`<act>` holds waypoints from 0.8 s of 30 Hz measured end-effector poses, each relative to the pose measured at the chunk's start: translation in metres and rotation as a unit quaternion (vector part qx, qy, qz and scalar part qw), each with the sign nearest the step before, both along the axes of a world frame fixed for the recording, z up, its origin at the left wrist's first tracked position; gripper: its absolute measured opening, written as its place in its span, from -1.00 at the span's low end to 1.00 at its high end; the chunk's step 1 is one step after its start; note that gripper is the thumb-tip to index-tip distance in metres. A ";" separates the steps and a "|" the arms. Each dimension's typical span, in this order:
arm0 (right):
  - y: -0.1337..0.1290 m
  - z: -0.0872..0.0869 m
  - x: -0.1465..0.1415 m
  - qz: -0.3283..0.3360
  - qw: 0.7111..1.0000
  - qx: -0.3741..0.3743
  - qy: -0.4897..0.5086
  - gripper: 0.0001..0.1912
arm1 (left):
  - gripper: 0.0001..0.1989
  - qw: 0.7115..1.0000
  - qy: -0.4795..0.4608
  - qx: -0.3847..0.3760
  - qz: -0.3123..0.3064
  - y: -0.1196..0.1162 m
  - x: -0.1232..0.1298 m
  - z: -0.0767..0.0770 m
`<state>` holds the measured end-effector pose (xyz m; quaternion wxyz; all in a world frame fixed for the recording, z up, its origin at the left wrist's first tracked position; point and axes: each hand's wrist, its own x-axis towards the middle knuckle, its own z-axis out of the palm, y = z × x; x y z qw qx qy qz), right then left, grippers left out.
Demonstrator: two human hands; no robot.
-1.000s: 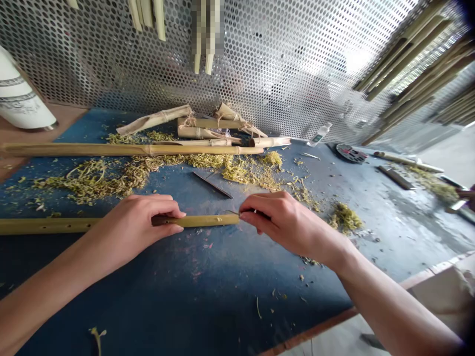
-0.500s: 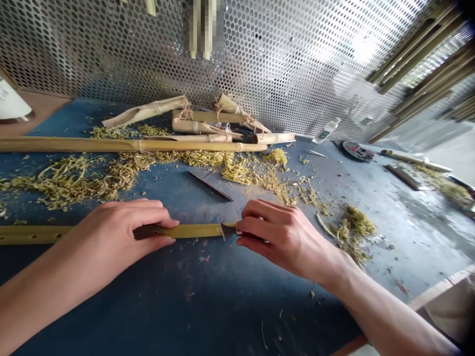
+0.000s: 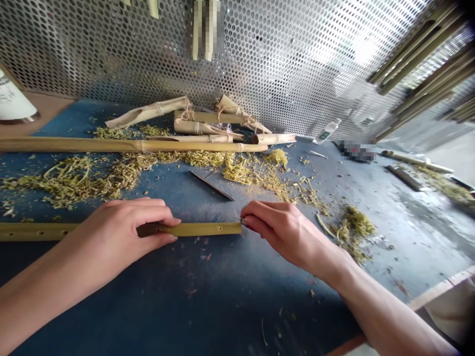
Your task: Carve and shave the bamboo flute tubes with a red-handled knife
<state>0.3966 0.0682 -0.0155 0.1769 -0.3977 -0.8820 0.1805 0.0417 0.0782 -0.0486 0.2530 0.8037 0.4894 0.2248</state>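
A yellow-green bamboo flute, a tube with a row of small holes, lies lengthwise along the near part of the table. My left hand grips it from above, thumb and fingers closed around its middle. At the flute's right end, my right hand pinches a small metal tool with a red part. Its thin metal tip shows right by the tube's end; the fingers cover most of it, and its kind cannot be made out.
Behind my hands lie a dark flat metal strip, heaps of yellowish shavings and a long bamboo pole. Cut bamboo pieces rest against the perforated metal wall. A small white bottle stands tilted at the back right.
My right hand has shifted slightly right and turned. The tool's flared metal end, earlier across the flute near its hole, has come off to the tube's end, baring the hole.
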 end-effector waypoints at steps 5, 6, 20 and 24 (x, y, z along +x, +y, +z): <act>-0.008 0.006 0.000 -0.034 0.998 -0.021 -0.045 -0.84 | -0.76 1.000 -0.008 0.018 0.003 -0.002 0.003 0.003; -0.010 0.009 -0.001 -0.035 0.998 -0.026 -0.041 -0.86 | -0.76 1.000 -0.007 0.019 -0.002 -0.002 0.003 0.003; 0.009 0.010 0.015 0.020 0.784 -0.456 0.421 -0.69 | -0.77 1.000 0.014 -0.019 0.000 -0.002 -0.007 -0.011; 0.010 -0.002 0.007 0.045 0.835 -0.319 0.445 -0.46 | -0.76 1.000 0.015 -0.023 0.000 -0.002 -0.006 -0.011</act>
